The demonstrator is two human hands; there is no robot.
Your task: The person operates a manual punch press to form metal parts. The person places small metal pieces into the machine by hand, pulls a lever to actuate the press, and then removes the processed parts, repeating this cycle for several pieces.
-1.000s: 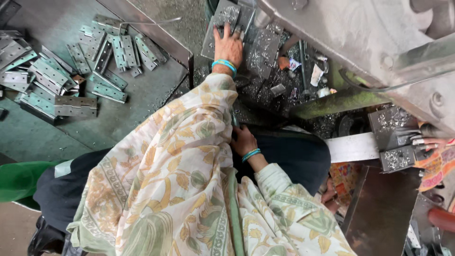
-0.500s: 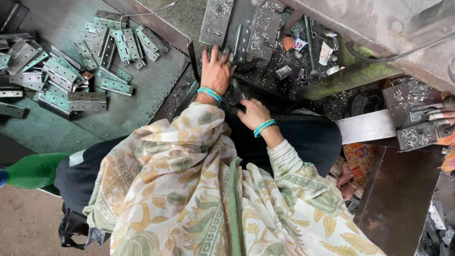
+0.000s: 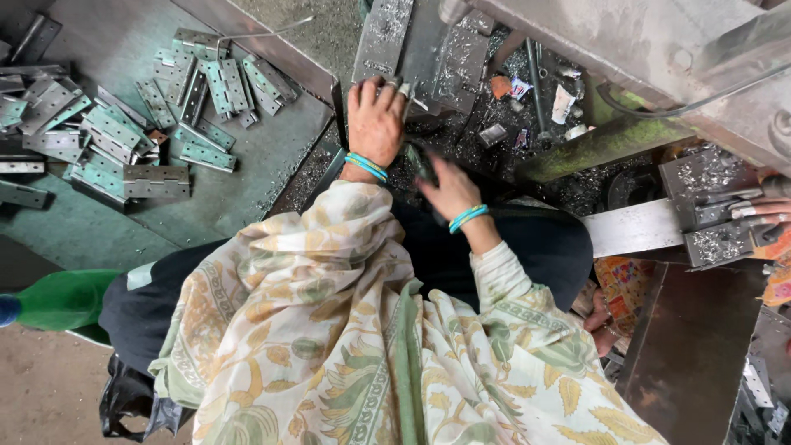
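the person's left hand [image 3: 375,122] lies flat, fingers spread, on the lower edge of a grey metal plate [image 3: 381,37] that leans at the near edge of the machine bed [image 3: 527,91]; it presses on the plate and closes on nothing. the right hand [image 3: 449,188] is blurred, just right of the left wrist, over the dark, swarf-strewn bed; something dark and narrow shows at its fingertips, but whether the fingers are clamped on it cannot be told. to do this step well, the left hand should probably keep its palm low on the plate so that the plate does not slide on the metal chips, with fingertips clear of the sharp edge, while the right hand works slowly enough to feel what it picks. the plate sits under and ahead of the left fingers, touching them, and well apart from the right hand. a heap of grey-green hinges [image 3: 124,124] lies on the green tray [image 3: 247,189] to the left, well away from both hands. at the right edge another person's fingers [image 3: 762,210] rest on a metal block [image 3: 709,206].
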